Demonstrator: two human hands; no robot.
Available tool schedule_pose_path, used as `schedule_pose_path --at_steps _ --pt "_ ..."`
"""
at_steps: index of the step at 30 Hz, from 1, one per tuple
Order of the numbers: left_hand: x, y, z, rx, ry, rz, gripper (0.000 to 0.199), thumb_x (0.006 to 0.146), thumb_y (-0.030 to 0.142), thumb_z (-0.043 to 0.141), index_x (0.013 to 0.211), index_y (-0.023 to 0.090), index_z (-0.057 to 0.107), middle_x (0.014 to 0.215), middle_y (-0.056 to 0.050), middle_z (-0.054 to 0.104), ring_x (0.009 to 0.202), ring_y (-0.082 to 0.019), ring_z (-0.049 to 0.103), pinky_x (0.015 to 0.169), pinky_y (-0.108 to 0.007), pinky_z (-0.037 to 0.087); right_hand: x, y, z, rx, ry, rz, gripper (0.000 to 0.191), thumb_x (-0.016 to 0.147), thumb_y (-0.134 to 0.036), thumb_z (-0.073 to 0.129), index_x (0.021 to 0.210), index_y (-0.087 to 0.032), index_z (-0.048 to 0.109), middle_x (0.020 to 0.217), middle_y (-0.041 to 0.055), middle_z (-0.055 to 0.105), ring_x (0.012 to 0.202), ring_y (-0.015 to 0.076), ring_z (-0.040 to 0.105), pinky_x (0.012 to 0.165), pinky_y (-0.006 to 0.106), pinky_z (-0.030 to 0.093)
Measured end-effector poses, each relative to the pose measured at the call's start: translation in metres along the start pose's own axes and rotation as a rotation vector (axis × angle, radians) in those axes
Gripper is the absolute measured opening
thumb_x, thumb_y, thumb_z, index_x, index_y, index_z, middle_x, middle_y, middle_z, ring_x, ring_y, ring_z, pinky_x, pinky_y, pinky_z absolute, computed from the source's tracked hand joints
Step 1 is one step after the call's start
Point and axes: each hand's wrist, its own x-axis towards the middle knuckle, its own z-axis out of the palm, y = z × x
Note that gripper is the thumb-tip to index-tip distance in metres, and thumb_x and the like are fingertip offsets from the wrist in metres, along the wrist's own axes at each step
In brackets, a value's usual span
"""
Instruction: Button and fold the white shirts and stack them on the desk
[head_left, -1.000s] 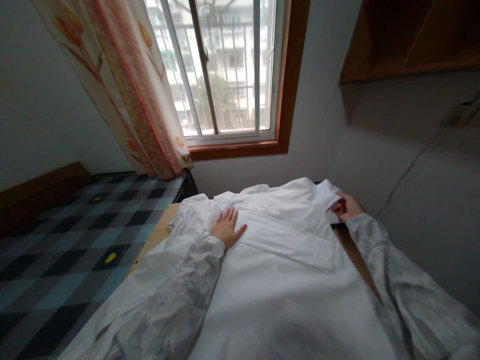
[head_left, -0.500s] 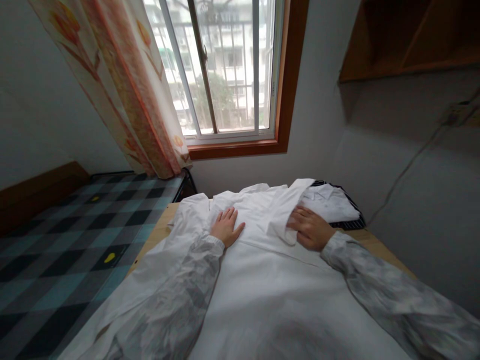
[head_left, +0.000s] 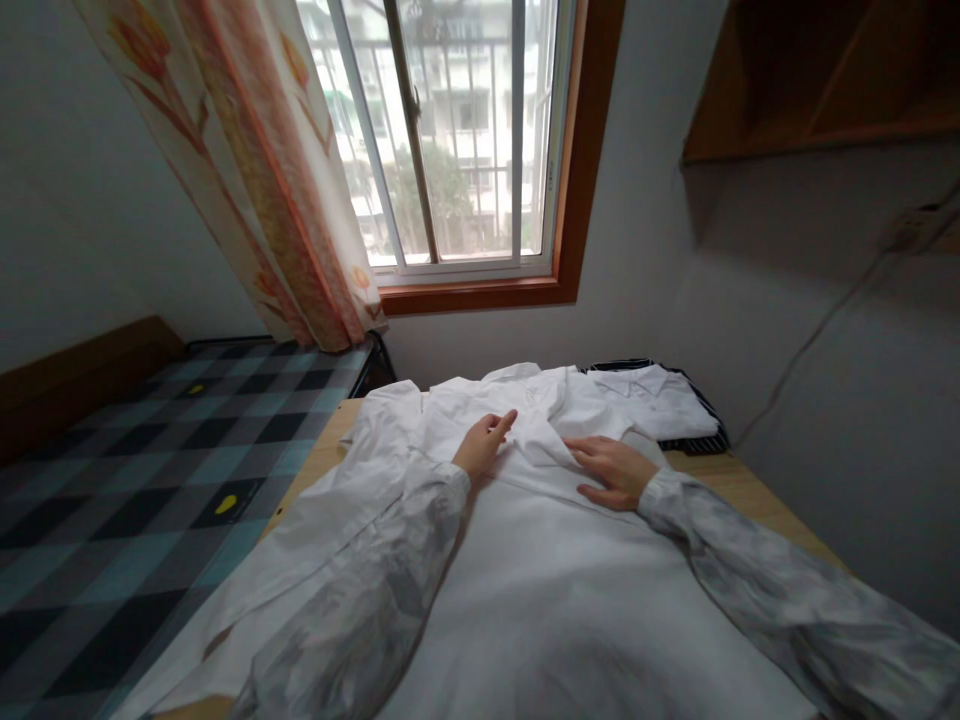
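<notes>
A white shirt-like garment (head_left: 397, 440) lies spread over the wooden table, with one flap folded across its middle. My left hand (head_left: 484, 445) is turned on its edge over the cloth with fingers stretched out; whether it touches the fabric I cannot tell. My right hand (head_left: 611, 470) rests palm down by the folded flap, fingers extended and apart. Neither hand grips anything. Just beyond my right hand is a folded white shirt (head_left: 660, 400) with its collar showing, on top of a black striped cloth (head_left: 697, 443).
The wooden table (head_left: 757, 500) shows at both sides of the garment. To the left stands a bed with a checked cover (head_left: 172, 480). A window (head_left: 465, 150) with a flowered curtain (head_left: 262, 170) is ahead. A wooden shelf (head_left: 810, 130) and a cable (head_left: 810, 340) are at right.
The flap by my right hand has come down onto the garment, and that hand has let it go and flattened. My left hand has shifted right and turned onto its edge.
</notes>
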Motion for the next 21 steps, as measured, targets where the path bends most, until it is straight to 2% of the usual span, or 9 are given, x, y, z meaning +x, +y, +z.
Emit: schedule_pose_path --at_steps 2,5,7,9,11,13,16,19,21 --pt "0.010 0.002 0.012 -0.005 0.001 -0.017 0.065 0.089 0.084 0.060 0.099 0.020 0.070 0.107 -0.012 0.078 0.095 -0.027 0.074 0.085 -0.036 0.055 0.009 -0.006 -0.002 0.027 0.016 0.068 0.067 0.099 -0.048 0.065 0.158 -0.017 0.059 0.153 0.0198 0.065 0.134 0.0366 0.066 0.115 0.050 0.051" --pt "0.025 0.001 0.028 -0.033 -0.007 -0.088 0.070 0.082 0.084 0.068 0.102 0.017 0.068 0.109 -0.013 0.078 0.086 -0.024 0.074 0.082 -0.034 0.054 0.030 -0.012 -0.001 0.062 0.072 0.299 0.068 0.101 -0.058 0.065 0.159 -0.022 0.059 0.123 0.0133 0.080 0.106 0.0321 0.076 0.098 0.042 0.058" --pt "0.032 0.001 0.036 -0.065 0.009 -0.144 0.073 0.079 0.083 0.073 0.105 0.016 0.067 0.111 -0.013 0.078 0.084 -0.023 0.074 0.080 -0.033 0.054 0.045 -0.014 0.005 0.065 0.109 0.446 0.073 0.099 -0.055 0.068 0.161 -0.019 0.056 0.112 0.0118 0.082 0.094 0.0295 0.076 0.090 0.038 0.058" --pt "0.034 0.001 0.038 -0.102 0.034 -0.165 0.072 0.080 0.080 0.076 0.108 0.014 0.067 0.113 -0.014 0.079 0.088 -0.024 0.075 0.080 -0.033 0.055 0.058 -0.016 0.012 0.057 0.151 0.480 0.070 0.098 -0.041 0.068 0.163 -0.017 0.054 0.119 0.0136 0.081 0.099 0.0292 0.075 0.093 0.038 0.057" --pt "0.032 0.003 0.035 -0.156 0.025 -0.174 0.067 0.084 0.076 0.075 0.107 0.014 0.067 0.117 -0.016 0.079 0.094 -0.025 0.075 0.081 -0.032 0.055 0.066 -0.019 0.020 0.046 0.156 0.369 0.064 0.095 -0.023 0.062 0.159 -0.018 0.059 0.125 0.0137 0.078 0.107 0.0287 0.073 0.098 0.040 0.055" --pt "0.029 0.005 0.028 -0.230 -0.007 -0.196 0.065 0.088 0.074 0.073 0.109 0.013 0.066 0.120 -0.018 0.079 0.097 -0.025 0.076 0.079 -0.031 0.054 0.068 -0.021 0.025 0.021 0.109 0.189 0.056 0.091 -0.013 0.059 0.145 -0.022 0.072 0.114 0.0112 0.078 0.104 0.0276 0.070 0.100 0.041 0.054" --pt "0.029 0.007 0.020 -0.310 -0.019 -0.259 0.070 0.089 0.073 0.075 0.122 0.013 0.062 0.126 -0.021 0.077 0.094 -0.024 0.078 0.072 -0.030 0.052 0.064 -0.024 0.028 -0.025 0.060 -0.048 0.039 0.091 -0.011 0.059 0.119 -0.024 0.084 0.094 0.0084 0.072 0.102 0.0270 0.066 0.108 0.045 0.051" --pt "0.036 0.007 0.020 -0.303 0.002 -0.303 0.079 0.084 0.069 0.084 0.132 0.013 0.057 0.128 -0.022 0.075 0.089 -0.023 0.078 0.066 -0.029 0.050 0.058 -0.024 0.027 -0.058 0.080 -0.175 0.035 0.096 -0.013 0.058 0.118 -0.023 0.082 0.094 0.0077 0.071 0.110 0.0268 0.065 0.124 0.050 0.041" --pt "0.044 0.008 0.026 -0.299 0.026 -0.311 0.083 0.078 0.064 0.091 0.134 0.012 0.058 0.124 -0.021 0.076 0.087 -0.022 0.077 0.064 -0.028 0.050 0.056 -0.024 0.026 -0.084 0.068 -0.230 0.034 0.101 -0.015 0.054 0.121 -0.023 0.081 0.095 0.0073 0.071 0.110 0.0262 0.066 0.129 0.051 0.037"
